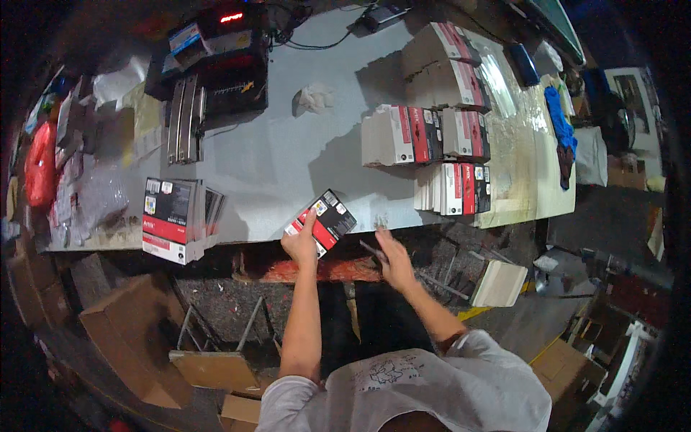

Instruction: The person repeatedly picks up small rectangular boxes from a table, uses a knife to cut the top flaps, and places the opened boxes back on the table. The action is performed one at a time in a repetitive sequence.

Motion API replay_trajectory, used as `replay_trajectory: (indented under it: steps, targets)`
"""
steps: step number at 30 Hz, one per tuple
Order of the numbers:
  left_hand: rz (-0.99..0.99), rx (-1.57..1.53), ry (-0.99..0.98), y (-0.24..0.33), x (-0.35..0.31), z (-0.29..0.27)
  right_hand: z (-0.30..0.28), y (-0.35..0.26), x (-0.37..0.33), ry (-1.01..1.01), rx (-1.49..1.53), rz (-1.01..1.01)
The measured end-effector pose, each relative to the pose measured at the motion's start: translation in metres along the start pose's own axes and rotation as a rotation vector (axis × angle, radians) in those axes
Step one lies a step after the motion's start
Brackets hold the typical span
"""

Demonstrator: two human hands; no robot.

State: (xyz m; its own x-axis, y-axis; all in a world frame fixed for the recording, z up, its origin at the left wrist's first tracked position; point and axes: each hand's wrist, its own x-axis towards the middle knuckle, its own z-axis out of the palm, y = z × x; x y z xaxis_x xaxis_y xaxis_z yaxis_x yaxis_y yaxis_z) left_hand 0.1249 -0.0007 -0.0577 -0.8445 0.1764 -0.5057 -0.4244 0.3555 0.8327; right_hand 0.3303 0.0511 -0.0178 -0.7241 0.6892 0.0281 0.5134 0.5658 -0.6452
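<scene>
My left hand (301, 245) is closed on a flat printed carton (330, 222) in black, red and white, tilted over the table's front edge. My thumb lies across its printed face. To its right, my right hand (394, 261) is at the same edge with its fingers stretched out, apart from the carton; its thumb side is in shadow. A stack of similar cartons (169, 219) stands at the front left of the table. Several more piles of cartons (453, 189) are grouped at the right, with their printed faces toward the right.
The pale table (288, 151) carries a dark machine with a red display (223, 61) and metal rails (186, 119) at the back left. A crumpled white scrap (315, 98) lies mid-table. Below are cardboard boxes (137, 331) and a stool (498, 283). A blue cloth (558, 126) lies at far right.
</scene>
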Motion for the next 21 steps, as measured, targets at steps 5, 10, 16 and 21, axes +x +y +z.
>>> replay_trajectory:
  steps: [5, 10, 16, 21]
  targets:
    - [-0.081, 0.115, -0.009, -0.015, -0.014, -0.006, -0.015, -0.046, -0.016, -0.082, 0.259, 0.736]
    - [-0.135, -0.1, 0.109, -0.03, -0.029, 0.004, -0.027, -0.059, 0.029, -0.521, -0.12, 0.469]
    - [-0.183, -0.223, 0.101, -0.031, -0.03, 0.008, -0.04, -0.097, 0.045, -0.467, -0.23, 0.272]
    - [-0.231, -0.228, 0.1, -0.039, -0.028, 0.008, -0.044, -0.114, 0.049, -0.524, -0.368, 0.258]
